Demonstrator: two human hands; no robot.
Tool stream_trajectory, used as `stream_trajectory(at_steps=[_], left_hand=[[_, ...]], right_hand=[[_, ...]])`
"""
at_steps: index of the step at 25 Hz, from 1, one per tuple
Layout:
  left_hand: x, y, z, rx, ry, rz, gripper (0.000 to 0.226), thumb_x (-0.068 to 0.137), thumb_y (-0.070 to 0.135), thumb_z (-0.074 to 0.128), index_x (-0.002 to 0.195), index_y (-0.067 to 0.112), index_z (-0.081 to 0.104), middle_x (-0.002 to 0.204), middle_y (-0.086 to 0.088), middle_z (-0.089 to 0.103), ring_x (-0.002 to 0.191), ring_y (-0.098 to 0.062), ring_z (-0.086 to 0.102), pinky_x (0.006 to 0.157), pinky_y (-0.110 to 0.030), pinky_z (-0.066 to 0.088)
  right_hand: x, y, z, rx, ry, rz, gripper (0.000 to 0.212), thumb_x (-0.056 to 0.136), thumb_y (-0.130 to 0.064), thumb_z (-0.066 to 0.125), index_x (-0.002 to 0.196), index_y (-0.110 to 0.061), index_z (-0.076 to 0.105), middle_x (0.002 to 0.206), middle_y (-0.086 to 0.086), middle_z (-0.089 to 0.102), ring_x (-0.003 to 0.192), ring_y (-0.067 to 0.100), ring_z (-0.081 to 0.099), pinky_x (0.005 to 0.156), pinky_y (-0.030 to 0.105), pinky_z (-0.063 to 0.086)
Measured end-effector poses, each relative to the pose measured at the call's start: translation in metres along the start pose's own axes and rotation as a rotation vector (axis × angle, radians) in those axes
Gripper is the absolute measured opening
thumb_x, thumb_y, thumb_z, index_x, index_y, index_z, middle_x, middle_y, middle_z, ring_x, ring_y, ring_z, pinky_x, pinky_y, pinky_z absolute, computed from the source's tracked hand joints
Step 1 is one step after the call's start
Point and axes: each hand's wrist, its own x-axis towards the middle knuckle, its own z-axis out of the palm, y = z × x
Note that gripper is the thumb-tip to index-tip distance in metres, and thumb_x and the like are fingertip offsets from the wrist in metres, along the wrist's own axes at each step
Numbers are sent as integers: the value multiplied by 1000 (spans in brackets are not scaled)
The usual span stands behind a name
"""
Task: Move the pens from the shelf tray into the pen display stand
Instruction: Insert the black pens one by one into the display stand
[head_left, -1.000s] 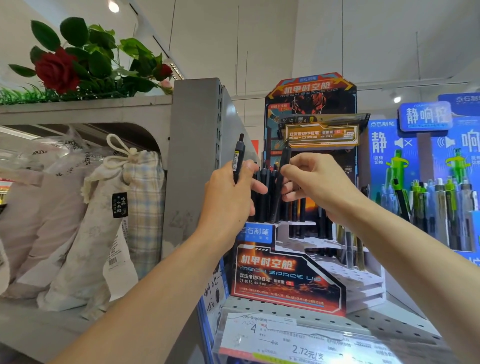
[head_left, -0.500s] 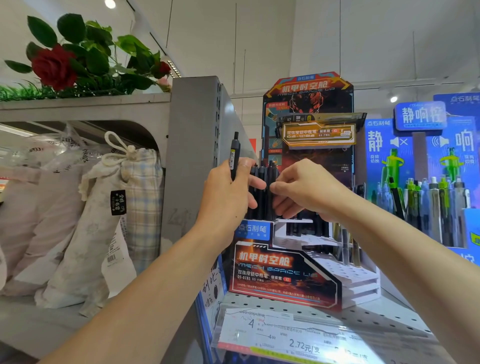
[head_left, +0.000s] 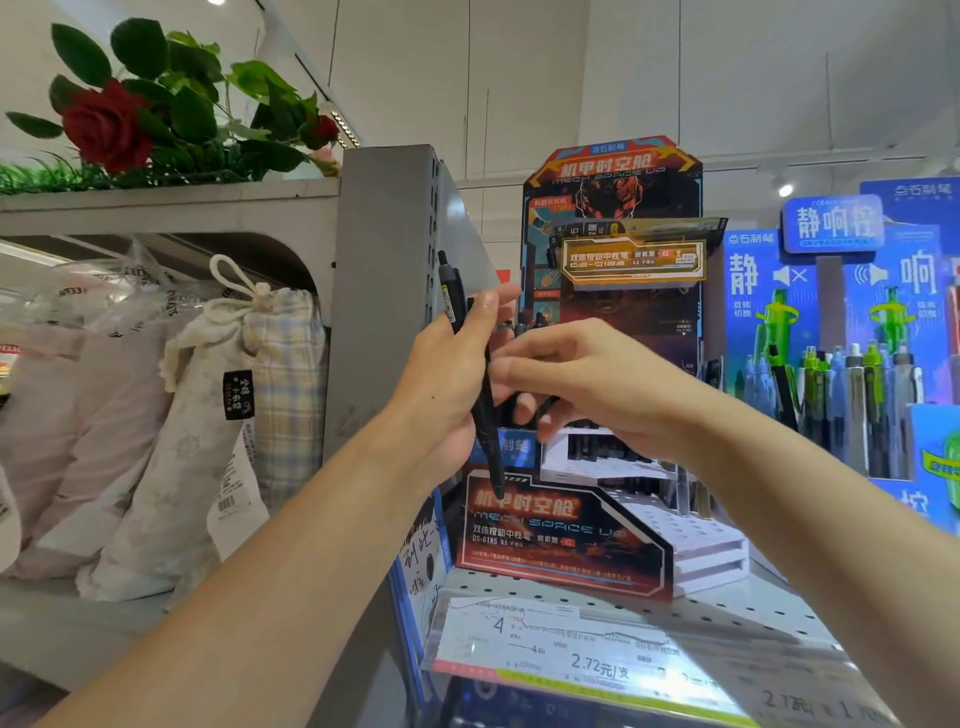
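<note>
The left hand (head_left: 441, 384) grips a small bundle of black click pens (head_left: 485, 410), fingers and thumb curled round their barrels. The pens stand roughly upright with a slight tilt: 1 clip end pokes up above the fingers and at least 1 tip hangs below the palm, in front of the red-and-black front panel of the pen display stand (head_left: 566, 530). The right hand (head_left: 587, 384) meets the bundle from the right, its fingers curled and apparently pinching 1 pen, though motion blur and overlapping fingers make it hard to be sure which pen it holds.

The stand sits on the perforated shelf (head_left: 727, 608), just right of the grey shelf upright (head_left: 384, 291). Its white stepped tiers carry rows of small holes; the far, upper rows already hold black pens, while the near, lower steps show open holes.

These pens should be light, stiff and smooth-sided, so a loose bundle will tend to slip and fan out. The safest hold for the bundle is around mid-barrel. For placing, 1 pen is best pinched near the clip end, leaving the tip free to be steered straight down into a hole. The holes look narrow, so a tilted pen would likely catch on the rim or nudge neighbouring pens. The cardboard front panel seems flimsy; pressing on it is unwise.
</note>
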Motion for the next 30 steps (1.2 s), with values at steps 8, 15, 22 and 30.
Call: stream_trajectory(at_steps=[8, 15, 22, 30], left_hand=[[-5, 6, -8, 134, -15, 99, 27, 103, 41, 47, 115, 28, 68, 101, 12, 75, 96, -6, 72, 76, -29, 61], [-3, 2, -16, 412, 139, 195, 25, 104, 43, 43, 102, 26, 62, 72, 7, 56, 57, -5, 50, 51, -25, 44], [-4, 4, -15, 381, 116, 21, 33, 97, 59, 35, 101, 28, 46, 77, 6, 45, 63, -10, 40, 71, -38, 38], [-6, 2, -16, 358, 106, 116, 19, 106, 29, 37, 101, 25, 55, 77, 2, 55, 61, -8, 52, 54, -29, 50]], right_hand=[[7, 0, 3, 183, 162, -3, 16, 93, -12, 70, 97, 3, 70, 81, 11, 69, 67, 17, 67, 62, 30, 61], [21, 5, -1, -35, 483, -20, 12, 96, -19, 68, 102, -8, 66, 88, 15, 74, 72, 27, 76, 67, 42, 65], [27, 7, 6, -111, 474, -37, 10, 94, -19, 70, 98, -11, 67, 79, 11, 75, 64, 22, 76, 64, 44, 65], [30, 0, 8, -166, 381, 38, 12, 93, -16, 71, 92, -5, 67, 77, 15, 75, 61, 24, 75, 60, 40, 64]])
